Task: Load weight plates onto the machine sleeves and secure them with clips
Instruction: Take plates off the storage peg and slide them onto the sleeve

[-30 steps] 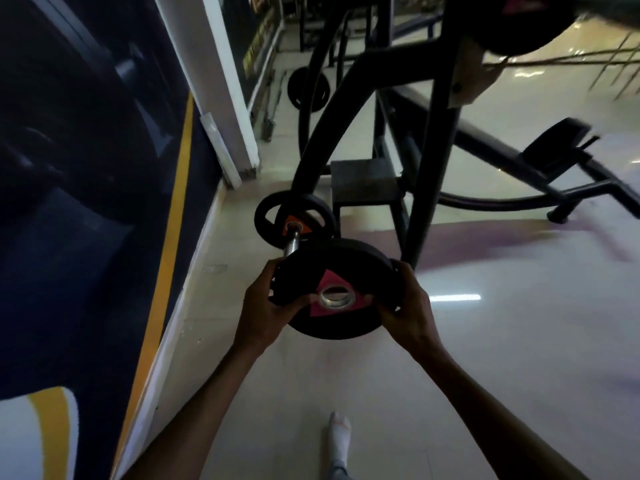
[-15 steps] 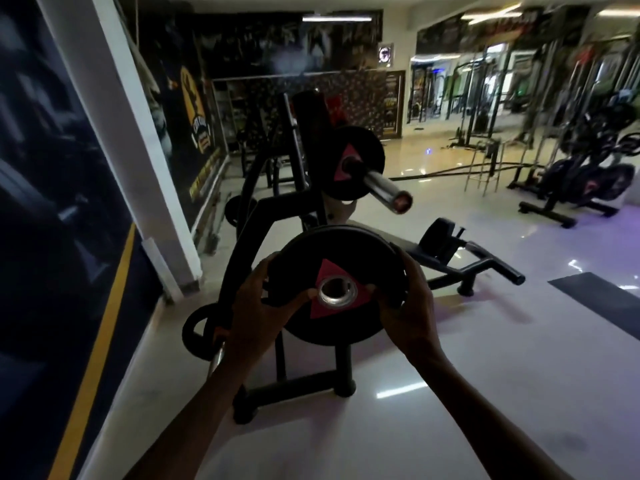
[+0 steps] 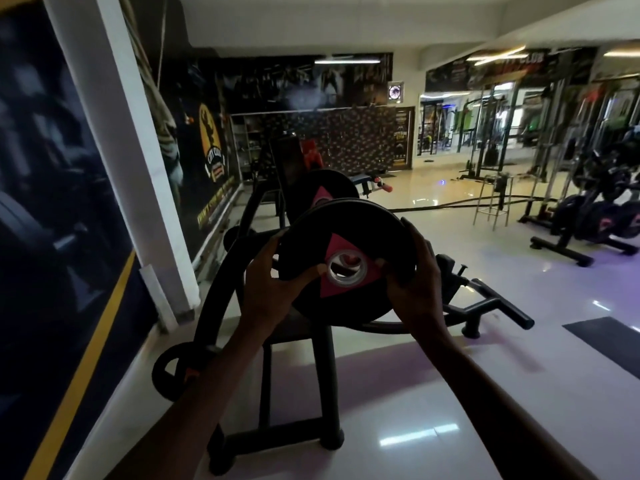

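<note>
From the head camera I see both hands raising a round black rubber weight plate with a pink triangle (image 3: 346, 261) before the black steel machine (image 3: 221, 299), left hand (image 3: 273, 289) and right hand (image 3: 415, 282) curled around opposite rims, thumbs near its steel-ringed hole; another plate (image 3: 322, 192) sits behind.

1. A weight plate (image 3: 349, 261) sits between the left hand (image 3: 273, 285) and the right hand (image 3: 414, 289).
2. Just behind it, a second plate (image 3: 322, 188) is on the machine (image 3: 221, 299).
3. A third plate (image 3: 173, 370) lies low on the left, near the wall (image 3: 52, 202).
</note>
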